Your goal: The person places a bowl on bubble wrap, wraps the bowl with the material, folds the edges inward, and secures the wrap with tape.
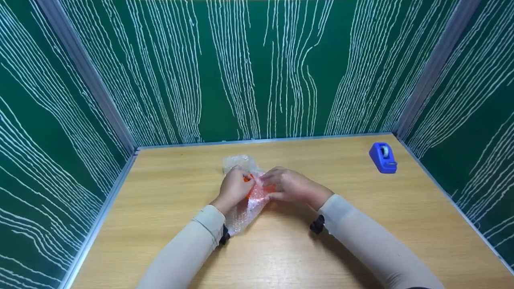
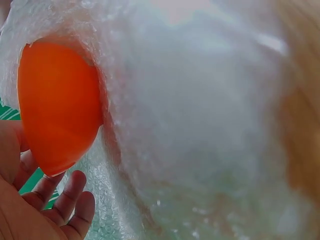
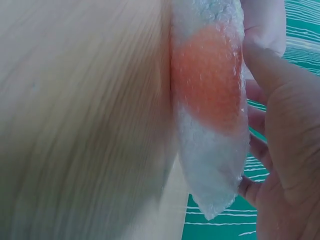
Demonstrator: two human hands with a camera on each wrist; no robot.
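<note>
A sheet of bubble wrap [image 1: 243,218] lies partly folded around a smooth, rounded orange bowl-like object [image 2: 60,105] near the middle of the table. My left hand [image 1: 235,186] holds the orange object at its uncovered left side; in the left wrist view several fingers [image 2: 75,200] are bent below its lower tip. From the other side, my right hand [image 1: 291,185] grips the wrap where it covers the object. Through that layer the orange shows paler in the right wrist view, with the thumb and fingers along the wrap's edge. Folds hide part of the object.
A blue tape dispenser [image 1: 383,157] with a roll of tape stands at the far right of the wooden table [image 1: 160,224]. Green panels [image 1: 261,72] with white wavy lines enclose the back and both sides, joined by grey metal edging.
</note>
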